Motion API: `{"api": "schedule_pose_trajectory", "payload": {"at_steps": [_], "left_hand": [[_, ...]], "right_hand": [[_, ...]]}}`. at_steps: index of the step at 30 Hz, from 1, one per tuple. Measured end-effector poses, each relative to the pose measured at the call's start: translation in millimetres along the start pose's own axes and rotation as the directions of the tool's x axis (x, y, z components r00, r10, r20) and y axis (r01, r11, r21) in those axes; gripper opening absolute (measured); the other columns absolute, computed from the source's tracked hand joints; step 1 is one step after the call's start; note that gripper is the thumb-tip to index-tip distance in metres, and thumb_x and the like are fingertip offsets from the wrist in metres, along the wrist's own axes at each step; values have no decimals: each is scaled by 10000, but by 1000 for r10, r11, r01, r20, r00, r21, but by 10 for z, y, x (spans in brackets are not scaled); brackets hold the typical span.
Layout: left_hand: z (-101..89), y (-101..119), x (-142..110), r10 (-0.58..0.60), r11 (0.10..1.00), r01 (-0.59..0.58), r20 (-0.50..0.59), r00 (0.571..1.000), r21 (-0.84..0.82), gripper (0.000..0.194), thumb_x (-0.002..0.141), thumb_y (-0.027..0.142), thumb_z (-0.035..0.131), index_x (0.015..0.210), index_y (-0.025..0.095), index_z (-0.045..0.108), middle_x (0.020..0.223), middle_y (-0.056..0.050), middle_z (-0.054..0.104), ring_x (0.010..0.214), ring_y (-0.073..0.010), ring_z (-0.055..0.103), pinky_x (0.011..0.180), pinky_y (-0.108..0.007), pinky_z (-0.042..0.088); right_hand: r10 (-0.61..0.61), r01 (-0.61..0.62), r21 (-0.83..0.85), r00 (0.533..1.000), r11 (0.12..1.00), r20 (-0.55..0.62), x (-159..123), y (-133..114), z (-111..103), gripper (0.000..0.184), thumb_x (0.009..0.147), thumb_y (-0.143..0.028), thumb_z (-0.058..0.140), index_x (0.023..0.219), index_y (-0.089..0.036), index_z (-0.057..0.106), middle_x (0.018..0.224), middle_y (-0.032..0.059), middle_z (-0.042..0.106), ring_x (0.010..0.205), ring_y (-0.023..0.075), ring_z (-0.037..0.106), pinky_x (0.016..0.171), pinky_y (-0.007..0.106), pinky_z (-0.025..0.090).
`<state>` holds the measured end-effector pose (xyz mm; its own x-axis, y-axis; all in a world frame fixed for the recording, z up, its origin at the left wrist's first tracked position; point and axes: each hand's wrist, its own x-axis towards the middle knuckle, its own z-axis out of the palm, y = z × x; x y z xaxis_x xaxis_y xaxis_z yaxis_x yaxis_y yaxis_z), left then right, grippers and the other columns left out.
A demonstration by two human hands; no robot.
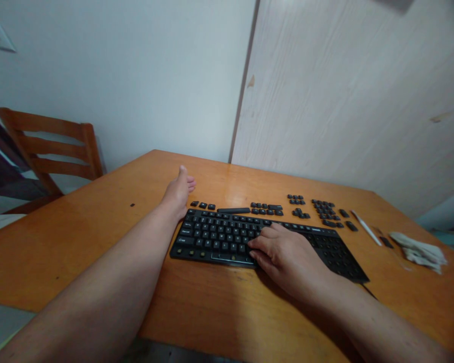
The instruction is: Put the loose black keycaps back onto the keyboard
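A black keyboard (220,237) lies on the wooden table, with its letter keys in place. Its bottom row and number pad show bare sockets without keycaps. My right hand (287,252) rests over the right part of the letter block, fingers bent and close together at the lower rows. Whatever is under those fingertips is hidden. Beyond the keyboard's far left corner, my left hand (178,191) stands on edge with its thumb up and fingers stretched out, holding nothing. Near it lie three loose keycaps (203,205) and a long space bar (233,210).
More loose keycaps (267,211) lie in groups behind the keyboard, including a block (324,206) at the right. A white pen-like stick (366,228) and a crumpled pale cloth (418,250) lie farther right. A wooden chair (56,143) stands at the left.
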<state>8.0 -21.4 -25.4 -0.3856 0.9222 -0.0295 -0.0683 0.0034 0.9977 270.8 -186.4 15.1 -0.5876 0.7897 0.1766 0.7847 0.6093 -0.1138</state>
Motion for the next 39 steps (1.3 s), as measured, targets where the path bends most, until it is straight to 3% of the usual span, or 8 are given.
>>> {"api": "schedule_pose_trajectory", "payload": {"at_steps": [39], "left_hand": [[4,-2,-13,13,1000,-13,-5,1000,-2,671,896,721,318,925,145,660,1115,-206,697,1092,-284,645,953,-409,468]], "right_hand": [[39,-39,-36,999,999,19,-2,-48,0,184,944,-251,539,917,-223,718,836,49,644,843,212,537,760,340,401]]}}
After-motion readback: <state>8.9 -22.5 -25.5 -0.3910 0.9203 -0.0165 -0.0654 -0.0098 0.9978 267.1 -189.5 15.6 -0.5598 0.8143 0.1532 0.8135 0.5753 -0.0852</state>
